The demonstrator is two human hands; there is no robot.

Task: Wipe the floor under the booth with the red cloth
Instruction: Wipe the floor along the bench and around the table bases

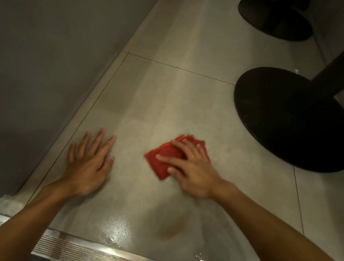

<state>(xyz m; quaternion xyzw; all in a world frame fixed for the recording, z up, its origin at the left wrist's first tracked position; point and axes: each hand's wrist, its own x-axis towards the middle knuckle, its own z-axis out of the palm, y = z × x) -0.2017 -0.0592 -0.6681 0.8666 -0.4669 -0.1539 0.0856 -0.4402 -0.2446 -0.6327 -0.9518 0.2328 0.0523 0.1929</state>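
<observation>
A folded red cloth (163,161) lies flat on the beige tiled floor (160,97) under the booth. My right hand (191,173) presses down on the cloth with its fingers spread over it. My left hand (91,163) rests flat on the bare tile to the left of the cloth, fingers straight and apart, holding nothing. Wet glossy streaks and a brownish smear (172,226) show on the tile nearer to me, between my forearms.
A grey booth side panel (44,57) runs along the left. A black round table base (294,118) with its post stands right of the cloth; a second black base (275,16) sits farther back. A ribbed metal floor strip (62,245) crosses the near edge.
</observation>
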